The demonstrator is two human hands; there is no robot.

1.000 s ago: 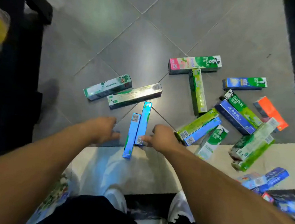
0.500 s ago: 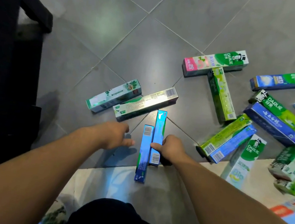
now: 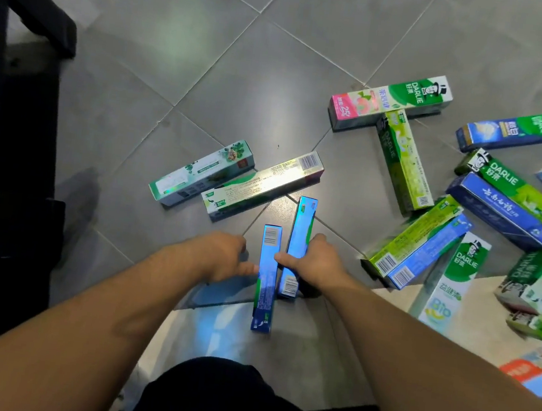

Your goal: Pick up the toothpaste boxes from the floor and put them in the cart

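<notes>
Two slim blue toothpaste boxes lie side by side on the grey floor tiles in front of me. My right hand [image 3: 315, 266] grips the right blue box [image 3: 301, 232], thumb on its left face. My left hand [image 3: 223, 255] touches the left blue box [image 3: 267, 272] with its fingertips from the left side. Just beyond lie a teal-white box [image 3: 199, 173] and a silver-green box [image 3: 262, 184]. Several more boxes are scattered to the right, among them a pink-green one [image 3: 389, 100] and a lime one [image 3: 403, 159].
A dark black structure [image 3: 6, 141] fills the left side, with a black bar [image 3: 41, 17] jutting over the floor. A pale tile strip [image 3: 386, 306] runs under the boxes at lower right. My dark-clothed knees [image 3: 240, 401] show at the bottom.
The view has moved closer and leftward. My right hand has closed around the right blue box, and my left hand has come in to touch the left blue box.
</notes>
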